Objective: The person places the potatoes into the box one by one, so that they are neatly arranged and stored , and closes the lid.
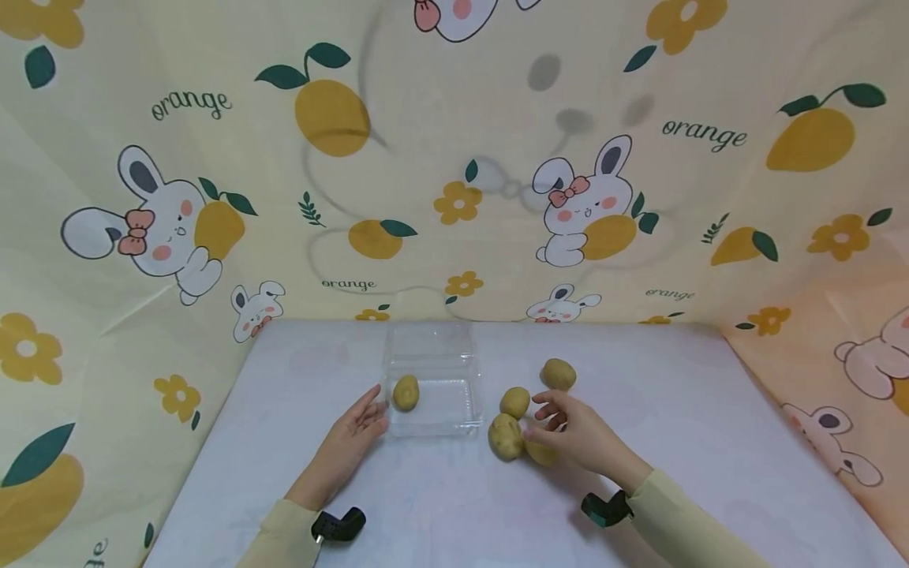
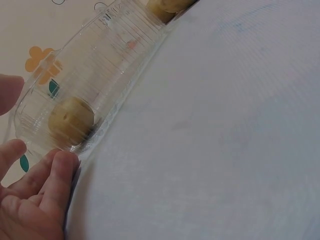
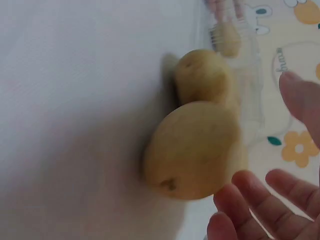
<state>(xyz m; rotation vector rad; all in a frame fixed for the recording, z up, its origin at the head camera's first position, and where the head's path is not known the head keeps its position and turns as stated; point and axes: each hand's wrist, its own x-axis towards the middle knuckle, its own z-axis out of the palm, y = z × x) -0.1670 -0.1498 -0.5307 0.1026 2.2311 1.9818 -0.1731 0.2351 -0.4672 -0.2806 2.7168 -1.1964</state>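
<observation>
A clear plastic clamshell box stands on the table with its lid raised at the back, and a potato lies in its left part. My left hand is at the box's left side, fingers extended and fingertips right at the wall; the left wrist view shows the fingertips beside the potato seen through the plastic. My right hand hovers by a cluster of potatoes right of the box, thumb and fingers spread apart. In the right wrist view a large potato lies close to the fingertips, outside the grasp.
Another potato lies behind the cluster, farther back on the white table. A patterned cloth with rabbits and oranges rises behind the table and along its sides. Each wrist wears a black camera band.
</observation>
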